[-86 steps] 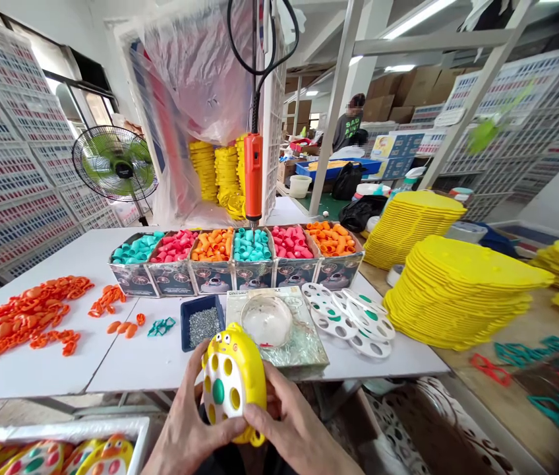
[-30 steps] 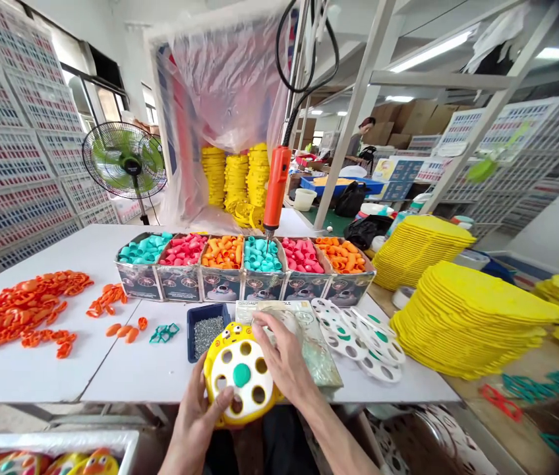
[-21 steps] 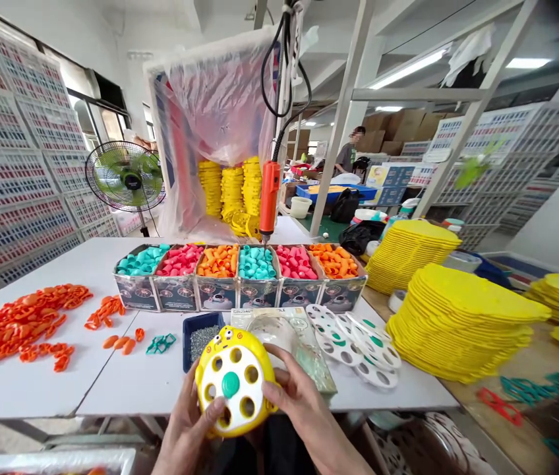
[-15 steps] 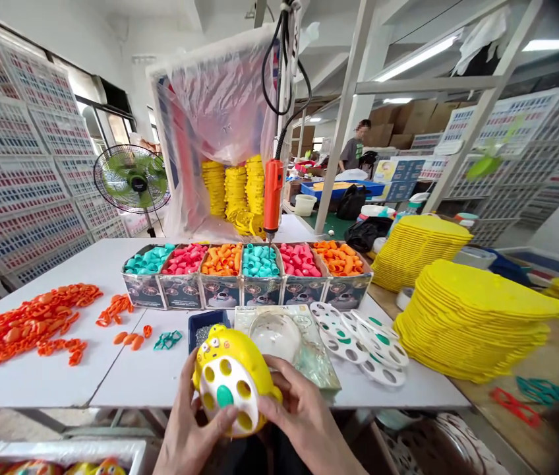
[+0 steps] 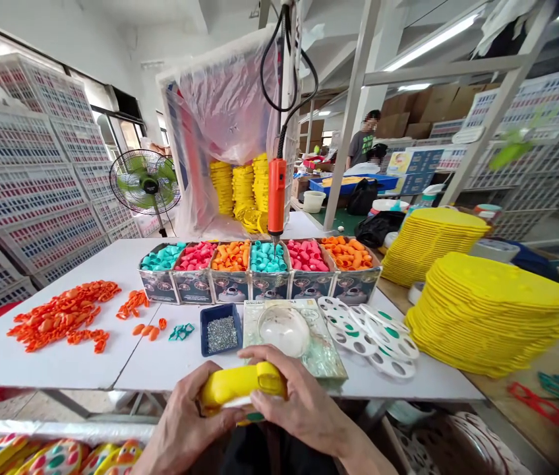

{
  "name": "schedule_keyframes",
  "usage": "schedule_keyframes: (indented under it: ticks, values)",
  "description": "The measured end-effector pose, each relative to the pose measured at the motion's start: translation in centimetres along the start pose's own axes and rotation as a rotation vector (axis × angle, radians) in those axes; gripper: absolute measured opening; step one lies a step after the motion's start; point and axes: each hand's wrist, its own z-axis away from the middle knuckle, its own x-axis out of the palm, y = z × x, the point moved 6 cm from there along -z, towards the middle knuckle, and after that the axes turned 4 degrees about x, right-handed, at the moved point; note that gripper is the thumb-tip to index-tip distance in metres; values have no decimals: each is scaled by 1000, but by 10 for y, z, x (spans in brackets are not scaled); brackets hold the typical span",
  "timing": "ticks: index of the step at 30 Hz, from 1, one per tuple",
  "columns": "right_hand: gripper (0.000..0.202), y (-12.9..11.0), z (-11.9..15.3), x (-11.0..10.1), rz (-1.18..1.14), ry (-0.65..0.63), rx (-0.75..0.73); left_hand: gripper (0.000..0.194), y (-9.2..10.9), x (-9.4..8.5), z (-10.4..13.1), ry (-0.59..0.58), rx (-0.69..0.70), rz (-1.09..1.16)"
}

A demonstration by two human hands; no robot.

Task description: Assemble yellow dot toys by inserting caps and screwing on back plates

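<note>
A yellow toy shell [image 5: 240, 384] is held at the near edge of the table, seen edge-on, with its white face turned downward. My left hand [image 5: 195, 412] is closed round its left end, thumb underneath. Round the right end, my right hand [image 5: 294, 399] is closed too, its fingers over the top and its thumb at the near side. A bit of green shows below the toy. Just beyond it are a blue tray of small metal screws [image 5: 221, 332] and a clear round dish [image 5: 284, 331] on a flat printed box [image 5: 326, 366].
Boxes of coloured pieces [image 5: 230, 285] line the back, under a hanging orange electric screwdriver [image 5: 276, 198]. Orange parts [image 5: 62, 313] lie left. White discs [image 5: 393, 361] and stacked yellow shells [image 5: 487, 316] stand right. A crate of finished toys [image 5: 62, 455] is lower left. A person [image 5: 362, 146] stands behind.
The toy has been tilted from showing its white holed face to showing its yellow edge. Both hands still hold it and have shifted round it. The camera view has turned slightly left.
</note>
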Motion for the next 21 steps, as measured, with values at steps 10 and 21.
schedule_keyframes:
  ticks: [10,21]
  values:
    - [40,42,19,2,-213,395,36,36,-2,27,10,152,-4,23]
    - [38,37,24,11,-161,397,-12,29,11,43,9,38,-30,16]
